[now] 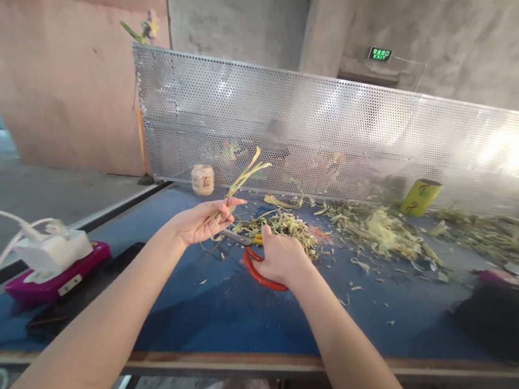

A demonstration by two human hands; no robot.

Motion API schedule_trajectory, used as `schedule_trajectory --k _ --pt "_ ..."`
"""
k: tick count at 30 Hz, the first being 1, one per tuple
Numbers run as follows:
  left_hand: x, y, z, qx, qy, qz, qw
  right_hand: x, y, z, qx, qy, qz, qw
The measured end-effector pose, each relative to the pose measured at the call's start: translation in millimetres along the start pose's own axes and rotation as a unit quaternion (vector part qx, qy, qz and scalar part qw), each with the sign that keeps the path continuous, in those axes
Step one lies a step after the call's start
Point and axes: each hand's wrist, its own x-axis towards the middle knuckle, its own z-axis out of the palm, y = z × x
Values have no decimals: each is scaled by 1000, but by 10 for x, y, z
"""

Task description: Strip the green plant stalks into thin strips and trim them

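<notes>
Pinched in my left hand is a small bunch of yellow-green plant stalks, standing upright above the fingers. My right hand is wrapped round the red handles of a pair of scissors. The grey blades point left, just below my left fingers; whether they touch the stalk ends I cannot make out. Behind my right hand lies a heap of cut plant scraps. Part of the scissor handles is hidden by my palm.
A roll of twine stands at the back left. More dried plant matter spreads to the right, near a yellow-green can. A purple power strip with a white plug and a dark flat object lie left. A perforated metal screen borders the back.
</notes>
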Motion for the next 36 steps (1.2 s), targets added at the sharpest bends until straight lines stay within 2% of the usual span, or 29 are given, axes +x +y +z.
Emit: schedule_trajectory --k 9,20,31,36 --pt "16 3 -38 0 -16 -3 1000 -5 -6 -16 -15 -10 -16 1000" --pt "2 2 -13 -11 -9 -2 1000 0 -5 -1 -27 -9 -19 999" --pt "28 24 -80 -1 -25 -4 1000 -3 -19 -22 -17 -13 -13 1000" --pt "12 38 -62 -23 -9 8 1000 -7 -15 -13 11 -28 -2 1000"
